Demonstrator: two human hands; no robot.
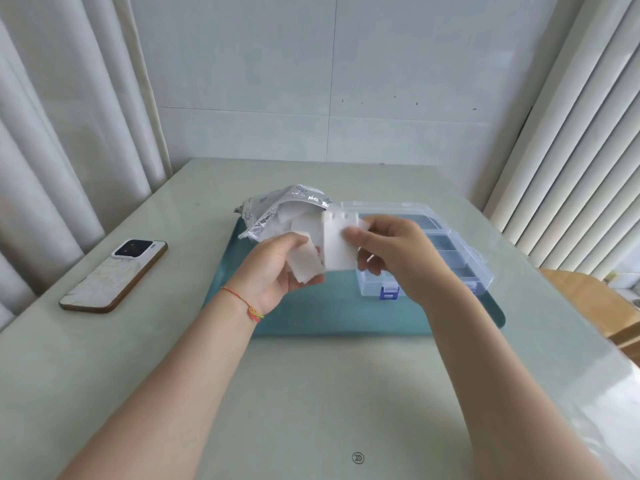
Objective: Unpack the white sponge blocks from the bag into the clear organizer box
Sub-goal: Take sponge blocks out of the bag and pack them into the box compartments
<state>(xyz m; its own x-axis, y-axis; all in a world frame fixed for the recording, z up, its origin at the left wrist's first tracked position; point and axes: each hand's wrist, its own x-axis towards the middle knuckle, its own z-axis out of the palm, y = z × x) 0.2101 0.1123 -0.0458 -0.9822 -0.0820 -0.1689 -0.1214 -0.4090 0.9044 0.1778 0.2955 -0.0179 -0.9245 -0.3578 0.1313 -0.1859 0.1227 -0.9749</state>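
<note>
White sponge blocks (337, 244) were up in the air, just in front of the bag (277, 211). The right hand (391, 251) pinched one flat block by its edge. The left hand (277, 268) gripped another. They looked soft, light and squashy, so a gentle hold on the sides should do. The clear organizer box (446, 244) sat beside the bag.

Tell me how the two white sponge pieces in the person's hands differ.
The flat white sponge block pinched by the right hand stands upright and looks wider; the crinkly white sponge piece gripped by the left hand tilts, sits lower and looks narrower. Both are white, held above the teal tray.
</note>
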